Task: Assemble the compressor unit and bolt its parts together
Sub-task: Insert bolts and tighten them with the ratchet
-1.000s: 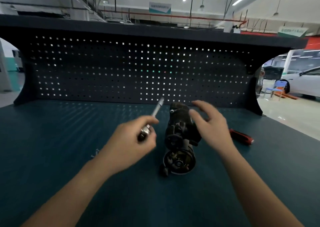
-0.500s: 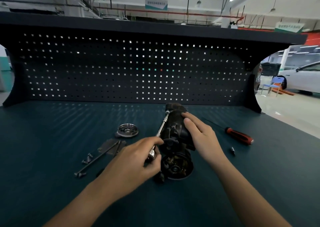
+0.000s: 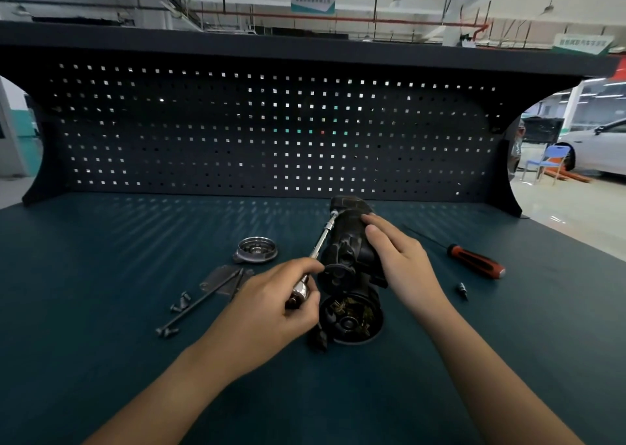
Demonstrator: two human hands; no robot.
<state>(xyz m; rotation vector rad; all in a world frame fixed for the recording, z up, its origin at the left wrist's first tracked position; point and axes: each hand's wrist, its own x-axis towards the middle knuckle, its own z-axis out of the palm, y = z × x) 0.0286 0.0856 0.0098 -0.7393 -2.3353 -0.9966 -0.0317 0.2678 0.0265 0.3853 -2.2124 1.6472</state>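
The black compressor unit (image 3: 349, 258) lies lengthwise on the dark green bench, its open round end (image 3: 350, 317) facing me. My left hand (image 3: 274, 309) grips the chrome handle of a socket driver (image 3: 321, 241), whose tip meets a bolt at the unit's far left end. My right hand (image 3: 396, 258) rests with straight fingers on the unit's right side. A round metal cover (image 3: 255, 249), a flat metal plate (image 3: 222, 280), a long bolt (image 3: 200, 300) and a few short screws (image 3: 179, 304) lie to the left.
A red-handled screwdriver (image 3: 476, 261) and a small bit (image 3: 463, 289) lie right of the unit. A small dark part (image 3: 318, 338) sits at the unit's near end. The black pegboard wall (image 3: 271, 132) closes the bench at the back.
My left hand brought the driver down from mid-air until its tip met the unit's far end. My right hand came down from above onto the unit's side and rests there.
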